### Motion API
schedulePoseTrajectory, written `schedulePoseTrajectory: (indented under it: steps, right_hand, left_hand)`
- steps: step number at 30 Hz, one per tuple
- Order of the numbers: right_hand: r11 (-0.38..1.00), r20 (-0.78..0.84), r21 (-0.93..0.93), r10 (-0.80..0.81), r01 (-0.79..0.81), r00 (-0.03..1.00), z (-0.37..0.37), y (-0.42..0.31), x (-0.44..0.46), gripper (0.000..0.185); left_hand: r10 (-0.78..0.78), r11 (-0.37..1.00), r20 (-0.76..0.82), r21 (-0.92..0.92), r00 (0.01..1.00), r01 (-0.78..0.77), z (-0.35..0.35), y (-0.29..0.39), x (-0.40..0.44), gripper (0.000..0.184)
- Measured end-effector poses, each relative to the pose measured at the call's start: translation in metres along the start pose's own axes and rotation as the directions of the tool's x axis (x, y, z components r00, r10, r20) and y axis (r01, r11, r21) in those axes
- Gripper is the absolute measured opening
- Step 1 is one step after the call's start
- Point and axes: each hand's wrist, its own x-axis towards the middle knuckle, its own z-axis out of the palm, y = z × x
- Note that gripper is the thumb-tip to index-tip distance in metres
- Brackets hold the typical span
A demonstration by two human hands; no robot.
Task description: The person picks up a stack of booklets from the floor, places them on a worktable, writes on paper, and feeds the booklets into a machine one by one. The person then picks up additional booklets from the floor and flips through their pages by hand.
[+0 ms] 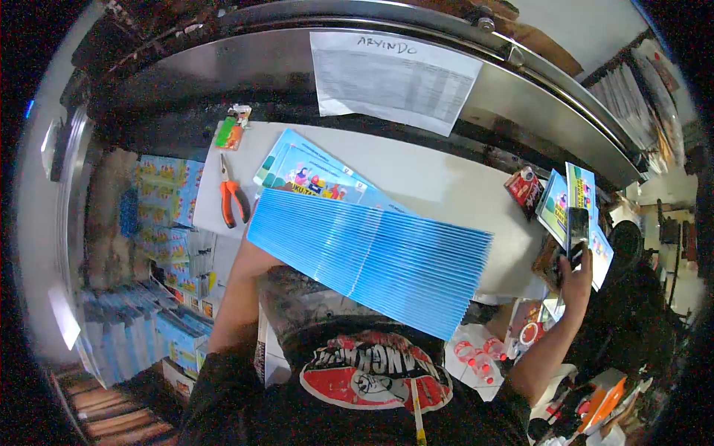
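A wide fanned stack of blue-edged booklets lies slanted across the front of the white table. My left hand is at the stack's left end, its fingers mostly hidden beneath it. Behind the stack, more booklets with cartoon covers rest on the table. Off to the right, my right hand has its fingers closed around a dark, phone-like object, in front of several upright colourful booklets.
Orange-handled pliers and a small green and orange packet lie at the table's left. A red pack stands at the right. Plastic bottles are low on the right; piled booklets fill the lower left.
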Motion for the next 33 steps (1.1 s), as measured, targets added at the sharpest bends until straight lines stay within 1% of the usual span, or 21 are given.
schedulePoseTrajectory:
  steps: [2,4,5,6,8,9,10,12,15,16,17,19,22,23,25,27,29,30,31,32,33]
  right_hand:
    - [0.998,-0.025,-0.059,-0.012,0.01,1.0,0.001,0.012,-0.001,0.065]
    - [0.999,0.046,-0.005,0.049,-0.049,0.998,-0.006,0.004,0.001,0.068]
    - [0.996,-0.036,-0.087,0.033,-0.036,0.999,-0.003,-0.002,0.0,0.058]
    - [0.995,-0.035,-0.088,0.033,-0.036,0.999,-0.007,-0.015,-0.001,0.058]
    - [0.99,-0.252,-0.078,0.097,-0.121,0.963,-0.021,-0.048,0.0,0.038]
    - [0.934,-0.357,0.312,0.286,-0.174,0.889,-0.034,-0.105,-0.007,0.027]
    - [0.825,-0.334,0.558,0.318,-0.086,0.887,-0.048,-0.144,-0.018,0.025]
    - [0.638,-0.247,0.77,0.318,-0.014,0.916,-0.073,-0.201,-0.057,0.022]
    - [0.289,-0.027,0.955,0.304,-0.065,0.952,-0.111,-0.258,-0.128,0.029]
    - [0.233,0.028,0.968,0.247,-0.088,0.969,-0.112,-0.269,-0.138,0.025]
    - [0.229,0.05,0.969,0.191,-0.094,0.98,-0.105,-0.267,-0.137,0.028]
    - [0.223,0.067,0.971,0.108,-0.09,0.992,-0.091,-0.261,-0.134,0.045]
    - [0.231,0.05,0.971,0.049,-0.06,0.998,-0.065,-0.243,-0.121,0.079]
    - [0.244,0.029,0.969,0.032,-0.036,0.999,-0.054,-0.235,-0.113,0.091]
    - [0.276,-0.033,0.96,-0.027,0.039,0.999,-0.022,-0.218,-0.09,0.116]
    - [0.298,-0.114,0.942,-0.156,0.156,0.981,0.013,-0.202,-0.072,0.141]
    - [0.338,-0.063,0.92,-0.372,0.199,0.926,0.044,-0.194,-0.073,0.166]
    - [0.372,-0.018,0.901,-0.482,0.223,0.876,0.05,-0.196,-0.077,0.172]
    - [0.397,0.028,0.882,-0.584,0.255,0.811,0.054,-0.199,-0.08,0.179]
    - [0.4,0.146,0.903,-0.625,0.154,0.767,0.05,-0.202,-0.084,0.183]
    - [0.401,0.149,0.903,-0.628,0.153,0.764,0.052,-0.198,-0.089,0.183]
  left_hand:
    - [0.053,0.998,0.052,-0.025,0.997,-0.052,-0.003,-0.01,0.001,0.104]
    - [0.051,0.999,0.056,0.0,0.997,-0.051,-0.003,-0.007,0.002,0.103]
    - [0.049,0.999,0.056,0.015,0.997,-0.05,-0.003,-0.008,0.002,0.102]
    - [0.047,0.998,0.056,0.029,0.997,-0.049,-0.002,-0.008,0.003,0.102]
    - [0.091,0.995,0.056,0.029,0.994,-0.093,-0.003,-0.011,0.003,0.101]
    - [0.105,0.994,0.056,0.031,0.993,-0.107,-0.004,-0.011,0.004,0.1]
    - [0.081,0.994,0.048,0.066,0.996,-0.084,-0.003,-0.008,0.003,0.098]
    - [0.039,0.994,0.037,0.105,0.999,-0.043,-0.003,-0.004,0.003,0.094]
    - [0.001,0.994,0.033,0.105,0.999,-0.004,-0.007,-0.004,-0.002,0.086]
    - [-0.008,0.995,0.031,0.101,0.999,0.005,-0.007,-0.005,-0.002,0.084]
    - [-0.026,0.995,0.03,0.095,0.999,0.023,-0.007,-0.007,-0.003,0.082]
    - [-0.056,0.994,0.023,0.095,0.998,0.054,-0.012,-0.011,-0.002,0.077]
    - [-0.077,0.992,0.038,0.106,0.996,0.073,-0.016,-0.015,0.0,0.07]
    - [-0.028,0.991,0.039,0.135,0.999,0.022,-0.014,-0.011,0.003,0.068]
    - [0.213,0.945,0.017,0.252,0.977,-0.21,0.002,0.007,0.011,0.042]
    - [0.14,0.97,0.019,0.196,0.99,-0.141,0.001,-0.004,0.009,0.042]
    - [0.094,0.987,0.007,0.127,0.996,-0.094,0.003,0.001,0.009,0.042]
    - [0.071,0.993,0.002,0.092,0.997,-0.071,0.004,0.004,0.009,0.042]
    - [0.068,0.99,-0.007,0.121,0.998,-0.066,0.006,0.01,0.009,0.045]
    - [0.065,0.987,-0.021,0.147,0.998,-0.061,0.007,0.012,0.009,0.047]
    - [0.061,0.988,-0.024,0.145,0.998,-0.057,0.006,0.011,0.008,0.047]
